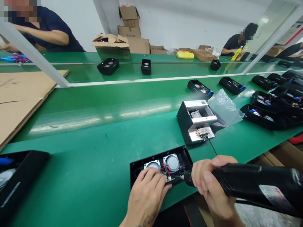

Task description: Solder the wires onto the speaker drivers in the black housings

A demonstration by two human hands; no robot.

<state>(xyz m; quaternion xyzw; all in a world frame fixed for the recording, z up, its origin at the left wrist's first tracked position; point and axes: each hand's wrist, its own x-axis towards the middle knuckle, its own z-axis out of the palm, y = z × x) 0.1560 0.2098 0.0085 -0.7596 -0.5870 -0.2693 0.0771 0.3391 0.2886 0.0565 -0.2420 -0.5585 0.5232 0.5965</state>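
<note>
An open black speaker housing (161, 167) lies on the green conveyor belt (94, 176) right in front of me, with two round silver speakers and red wires inside. My left hand (146, 197) presses on it, fingers spread over the near speaker and the wiring. My right hand (210, 186) grips a black electric screwdriver (255, 186), whose tip reaches a small board among the wires. A silver-and-black unit (195, 121) stands tilted on the belt farther ahead, its cable running toward my right hand.
A clear plastic bag (224, 108) lies beside the silver unit. Several black housings (262, 116) crowd the belt on the right, and another (16, 179) sits at lower left. A cardboard sheet (21, 101) lies at left. Co-workers (44, 31) work across a second belt, before stacked cardboard boxes (129, 31).
</note>
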